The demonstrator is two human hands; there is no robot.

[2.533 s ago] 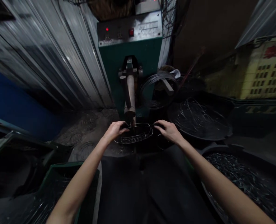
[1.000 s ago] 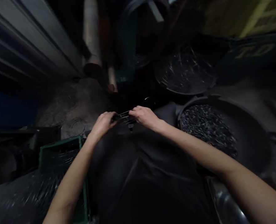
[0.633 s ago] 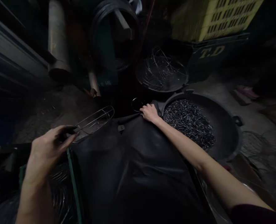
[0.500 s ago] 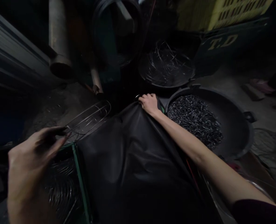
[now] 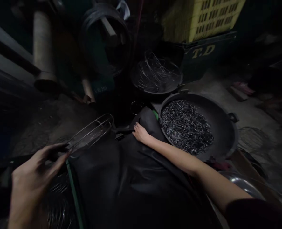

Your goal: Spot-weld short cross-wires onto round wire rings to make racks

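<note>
At the left, my left hand (image 5: 39, 170) pinches the near end of an oval wire frame (image 5: 90, 133) between thumb and fingers. The frame reaches forward and to the right, with several thin wires along its length. My right hand (image 5: 140, 133) rests on black sheeting (image 5: 141, 184) that spreads across the middle; its fingers look slightly spread, and nothing shows in them. Under my left hand, a green-edged crate (image 5: 74, 194) holds curved wire pieces (image 5: 57, 210). Right of my right hand stands a black pan (image 5: 223, 127) with a heap of short metal pieces (image 5: 185, 127).
Behind lies a shallow dish (image 5: 176, 81) with loose wire loops. A yellow crate (image 5: 202, 22) sits on a dark crate marked T.D (image 5: 202, 60). A thick pipe (image 5: 43, 47) and a wire coil (image 5: 83, 35) are at the back left. A metal bowl (image 5: 247, 186) is at the lower right.
My right hand has moved down and nearer, releasing the raised fold of black sheeting, which now lies lower. My left hand still holds the wire frame. The view has shifted.
</note>
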